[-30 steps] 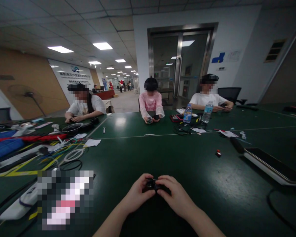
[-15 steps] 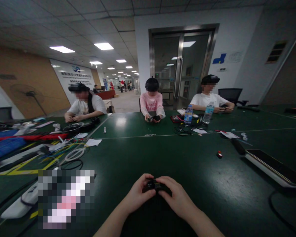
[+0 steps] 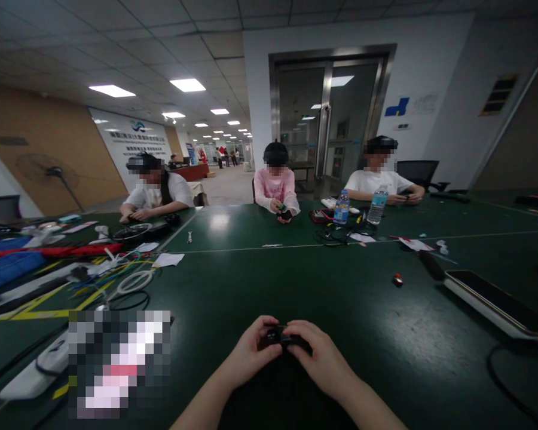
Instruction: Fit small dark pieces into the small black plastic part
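Low in the middle of the head view, a small black object (image 3: 274,336) is held between my two hands, just over the dark green table (image 3: 233,292). My left hand (image 3: 254,347) grips its left part, with the thumb on the near side and the fingers curled round the far side. On the right, the fingers and thumb of my right hand (image 3: 317,351) close round a dark part at that end. My fingers cover much of it, and the picture is too dark to tell its kind or whether it is one piece or two.
To the left lie a white power strip (image 3: 38,365), a coiled white cable (image 3: 135,282) and a blurred-out patch. On the right are a small red-and-black piece (image 3: 398,279) and a dark-screened slab (image 3: 497,298). Several people sit across the table, near two bottles (image 3: 341,208).
My hands stay nearly in place, with the black object tilted slightly between them. Across the table, the person in pink has brought both hands together over a dark item.
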Available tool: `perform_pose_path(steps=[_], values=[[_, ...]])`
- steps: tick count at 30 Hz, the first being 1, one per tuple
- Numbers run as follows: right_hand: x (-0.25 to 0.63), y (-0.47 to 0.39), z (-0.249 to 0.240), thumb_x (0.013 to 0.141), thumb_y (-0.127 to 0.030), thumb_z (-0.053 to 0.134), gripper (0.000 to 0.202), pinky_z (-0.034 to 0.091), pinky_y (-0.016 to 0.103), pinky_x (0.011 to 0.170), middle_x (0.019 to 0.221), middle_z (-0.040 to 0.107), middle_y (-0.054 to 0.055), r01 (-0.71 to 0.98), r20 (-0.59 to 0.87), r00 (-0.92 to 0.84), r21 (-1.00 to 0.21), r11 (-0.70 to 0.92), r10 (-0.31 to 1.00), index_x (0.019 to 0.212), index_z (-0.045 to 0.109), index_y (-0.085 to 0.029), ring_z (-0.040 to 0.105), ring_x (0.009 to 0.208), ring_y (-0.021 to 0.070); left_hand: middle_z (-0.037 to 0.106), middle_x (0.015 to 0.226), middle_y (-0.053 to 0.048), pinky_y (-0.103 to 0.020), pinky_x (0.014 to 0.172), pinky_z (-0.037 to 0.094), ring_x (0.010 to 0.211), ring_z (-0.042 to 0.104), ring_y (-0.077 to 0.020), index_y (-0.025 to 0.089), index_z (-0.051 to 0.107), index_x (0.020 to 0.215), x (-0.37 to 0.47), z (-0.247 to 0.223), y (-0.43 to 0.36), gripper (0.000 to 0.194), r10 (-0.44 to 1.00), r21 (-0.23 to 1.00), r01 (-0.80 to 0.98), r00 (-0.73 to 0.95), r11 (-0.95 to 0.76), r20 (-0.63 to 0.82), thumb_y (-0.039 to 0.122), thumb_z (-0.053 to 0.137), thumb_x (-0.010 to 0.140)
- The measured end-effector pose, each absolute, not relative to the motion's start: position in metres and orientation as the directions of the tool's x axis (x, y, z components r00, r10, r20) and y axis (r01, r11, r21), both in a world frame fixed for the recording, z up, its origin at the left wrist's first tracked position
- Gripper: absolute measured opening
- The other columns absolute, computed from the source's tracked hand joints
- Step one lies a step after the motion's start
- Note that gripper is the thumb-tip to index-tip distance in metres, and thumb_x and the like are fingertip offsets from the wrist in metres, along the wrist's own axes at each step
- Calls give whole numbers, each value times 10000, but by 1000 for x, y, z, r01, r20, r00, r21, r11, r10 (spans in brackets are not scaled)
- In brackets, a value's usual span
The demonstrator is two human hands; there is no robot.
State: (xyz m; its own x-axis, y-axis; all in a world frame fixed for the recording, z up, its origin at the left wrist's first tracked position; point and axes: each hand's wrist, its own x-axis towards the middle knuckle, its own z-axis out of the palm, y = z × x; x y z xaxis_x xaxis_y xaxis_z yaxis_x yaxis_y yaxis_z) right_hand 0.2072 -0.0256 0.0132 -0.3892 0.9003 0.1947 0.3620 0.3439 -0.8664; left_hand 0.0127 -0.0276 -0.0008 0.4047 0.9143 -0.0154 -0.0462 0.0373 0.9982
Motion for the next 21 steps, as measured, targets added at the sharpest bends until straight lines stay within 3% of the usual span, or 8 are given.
perform_pose_path(steps=[21], values=[[207, -27, 23, 818, -168, 552, 230, 397, 366, 972, 1146, 596, 18, 485, 127, -436, -801, 351, 891, 967, 672, -294, 522, 1116, 205, 579, 951, -24, -312, 765, 431, 834, 568, -156, 198, 465, 1063, 12, -7, -26, 375, 902, 998, -70, 432, 10, 21, 255, 672, 755]])
